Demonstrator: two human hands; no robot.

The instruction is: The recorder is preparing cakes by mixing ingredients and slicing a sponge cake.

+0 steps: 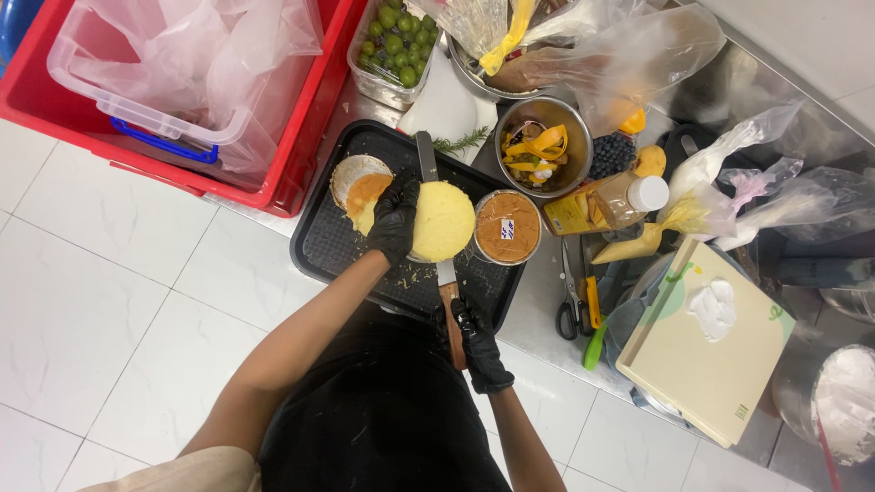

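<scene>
Gloved right hand (pixel 480 348) grips the wooden handle of a long knife (pixel 438 239), its blade running under the round yellow cake (pixel 442 220). Left hand (pixel 394 221) lies spread on that cake (likely soft and crumbly, best steadied lightly from above) on the black tray (pixel 330 244).

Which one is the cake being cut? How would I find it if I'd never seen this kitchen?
Find the black tray beside the red crate. In its middle sits the round pale yellow cake, with the left hand in a black glove pressing on it and a long knife running under it, held by the right hand. Unlike the brown-topped cake in a tin beside it, it is bare and pale yellow.
</scene>
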